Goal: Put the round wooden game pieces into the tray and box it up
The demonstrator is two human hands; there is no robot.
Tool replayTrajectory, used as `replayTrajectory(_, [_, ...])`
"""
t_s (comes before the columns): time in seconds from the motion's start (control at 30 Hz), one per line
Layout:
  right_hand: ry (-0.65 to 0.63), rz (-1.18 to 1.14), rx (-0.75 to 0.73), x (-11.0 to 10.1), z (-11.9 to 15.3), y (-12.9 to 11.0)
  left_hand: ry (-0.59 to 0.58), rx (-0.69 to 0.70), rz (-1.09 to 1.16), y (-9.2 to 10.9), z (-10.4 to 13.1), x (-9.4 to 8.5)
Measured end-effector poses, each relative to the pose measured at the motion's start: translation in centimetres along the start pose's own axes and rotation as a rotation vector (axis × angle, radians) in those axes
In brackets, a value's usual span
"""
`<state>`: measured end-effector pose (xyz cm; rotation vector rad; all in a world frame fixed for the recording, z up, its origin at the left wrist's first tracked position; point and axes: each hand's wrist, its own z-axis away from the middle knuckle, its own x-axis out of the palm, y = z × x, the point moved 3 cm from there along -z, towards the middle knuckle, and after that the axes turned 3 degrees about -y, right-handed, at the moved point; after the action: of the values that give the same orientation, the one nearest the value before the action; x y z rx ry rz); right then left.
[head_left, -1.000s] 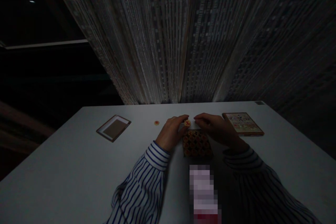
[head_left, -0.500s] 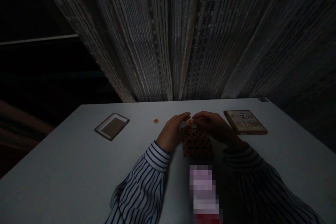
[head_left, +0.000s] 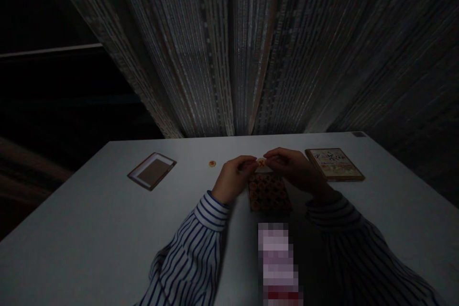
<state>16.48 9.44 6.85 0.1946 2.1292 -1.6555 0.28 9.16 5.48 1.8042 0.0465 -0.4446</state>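
A round, pale Chinese chess piece (head_left: 261, 163) with a red character is held up between the fingertips of both hands. My left hand (head_left: 231, 179) pinches its left edge, thumb and fingers together. On the other edge, my right hand (head_left: 296, 169) is closed in a similar pinch, darker in shadow. Just below and nearer to me sits a box of chess pieces (head_left: 269, 195), its round pieces packed in rows. One more chess piece (head_left: 212, 164) with a red mark lies alone on the table, left of my left hand.
A shallow frame-like tray or lid (head_left: 152, 173) lies on the white table (head_left: 89, 220) at left. At right is a flat box with a printed cover (head_left: 336, 164). A blurred-out pinkish object (head_left: 279, 260) lies near me. Striped curtains (head_left: 233, 48) hang behind the table.
Both hands have shifted slightly; the chess piece between them is a little higher and now faces me more fully. The view has moved a little. The loose piece stays put.
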Motion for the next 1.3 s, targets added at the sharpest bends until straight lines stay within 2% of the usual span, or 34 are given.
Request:
replayTrajectory(0.27, [-0.050,0.071,-0.020,0.1,0.1,-0.2,-0.041,-0.174,0.253,-0.5,-0.2,0.3])
replayTrajectory(0.5, [-0.149,0.184,-0.124,0.1,0.2,0.0,-0.024,-0.206,0.304,-1.0,-0.2,0.4])
replayTrajectory(0.73, [-0.179,0.298,-0.221,0.1,0.6,-0.4,-0.031,-0.218,0.352,-1.1,-0.1,0.5])
replayTrajectory(1.07, [-0.189,0.363,-0.343,0.5,0.5,-0.2,-0.065,-0.216,0.316,-1.7,-0.2,0.7])
replayTrajectory(1.3, [-0.217,0.471,-0.311,0.7,0.4,0.1,-0.081,-0.187,0.198,-1.3,-0.2,0.6])
